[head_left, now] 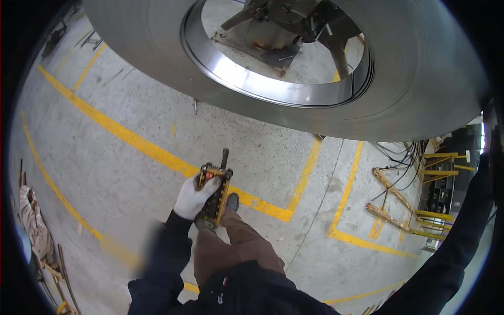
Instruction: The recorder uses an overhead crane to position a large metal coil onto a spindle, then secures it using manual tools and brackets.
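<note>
My left hand (192, 197), in a white glove, grips a yellow-and-black handheld radio remote control (217, 197) in front of my legs. The remote has rows of buttons, a red knob near its top and a stubby black antenna. My thumb lies across its face close to the red knob. A huge steel coil (142, 58) fills the top of the view, its shiny inner ring (273, 93) facing up toward me. My right arm (446, 268) stretches up along the right rim toward the coil's right side; the hand itself is lost at the dark picture edge.
Yellow lines (126, 135) mark the grey concrete floor. Dark machine arms (286, 26) show through the coil's opening. At right are wooden beams (394, 186), black cables (409, 160) and yellow racks (438, 172). A crumpled beige cover (35, 223) lies at far left.
</note>
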Tool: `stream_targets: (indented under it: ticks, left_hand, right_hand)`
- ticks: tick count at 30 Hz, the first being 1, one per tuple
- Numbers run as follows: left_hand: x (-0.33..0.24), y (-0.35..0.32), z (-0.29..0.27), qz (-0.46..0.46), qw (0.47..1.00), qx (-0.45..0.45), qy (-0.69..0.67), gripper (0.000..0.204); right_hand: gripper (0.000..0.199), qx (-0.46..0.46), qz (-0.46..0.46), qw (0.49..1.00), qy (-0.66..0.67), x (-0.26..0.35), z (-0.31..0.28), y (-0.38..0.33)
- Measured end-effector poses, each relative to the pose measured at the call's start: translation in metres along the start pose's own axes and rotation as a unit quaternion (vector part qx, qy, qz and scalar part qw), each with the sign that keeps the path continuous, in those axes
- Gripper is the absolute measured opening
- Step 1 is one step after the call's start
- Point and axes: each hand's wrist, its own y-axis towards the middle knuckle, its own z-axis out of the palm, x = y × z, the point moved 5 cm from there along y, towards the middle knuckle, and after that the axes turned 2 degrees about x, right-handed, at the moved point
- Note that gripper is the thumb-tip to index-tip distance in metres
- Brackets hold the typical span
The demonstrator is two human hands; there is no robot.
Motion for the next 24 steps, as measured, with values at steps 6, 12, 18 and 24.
stream_targets:
  ticks: [6, 12, 18, 24]
  left_hand:
    - [-0.004, -0.017, -0.003, -0.059, 0.997, -0.005, -0.046, 0.029]
    - [0.013, -0.005, 0.011, 0.008, 0.999, -0.008, -0.039, 0.034]
    - [0.047, 0.004, 0.028, 0.043, 0.993, -0.03, -0.11, 0.026]
    - [0.045, 0.009, 0.052, 0.045, 0.992, -0.004, -0.115, 0.024]
  right_hand:
    - [0.068, 0.025, -0.02, 0.998, -0.059, -0.001, 0.036, -0.093]
    - [0.08, -0.027, 0.085, 0.996, -0.015, -0.008, 0.007, -0.107]
    - [0.078, -0.09, 0.393, 0.743, 0.534, 0.082, 0.009, -0.128]
    - [0.085, -0.04, 0.081, 0.99, 0.111, 0.023, -0.022, -0.163]
